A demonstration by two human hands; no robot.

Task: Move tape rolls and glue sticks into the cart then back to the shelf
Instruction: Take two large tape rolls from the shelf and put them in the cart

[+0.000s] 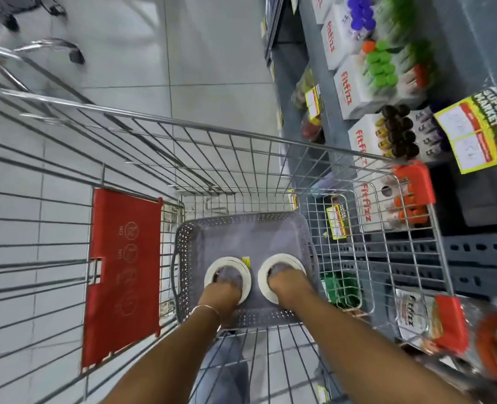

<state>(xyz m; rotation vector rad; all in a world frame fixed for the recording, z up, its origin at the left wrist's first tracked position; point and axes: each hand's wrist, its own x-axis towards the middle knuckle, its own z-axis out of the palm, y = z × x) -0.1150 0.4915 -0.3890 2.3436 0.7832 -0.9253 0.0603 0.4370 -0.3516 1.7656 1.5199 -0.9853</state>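
Two white tape rolls lie flat side by side in a grey perforated basket (241,225) inside the wire cart (183,123). My left hand (222,291) grips the near edge of the left tape roll (221,262), fingers reaching into its hole. In the same way, my right hand (288,282) holds the right tape roll (282,258). A small yellow tag (246,261) shows between the rolls. On the grey shelf (480,252) at the right stand white boxes of glue sticks with green caps (380,68), purple caps (359,13) and dark caps (399,131).
The cart's red child-seat flap (122,272) hangs at the left. Red corner bumpers (413,179) sit on the cart rim next to the shelf. Yellow price labels (475,132) hang off the shelf edges. Another cart's wheels (75,53) stand on the tiled floor, top left.
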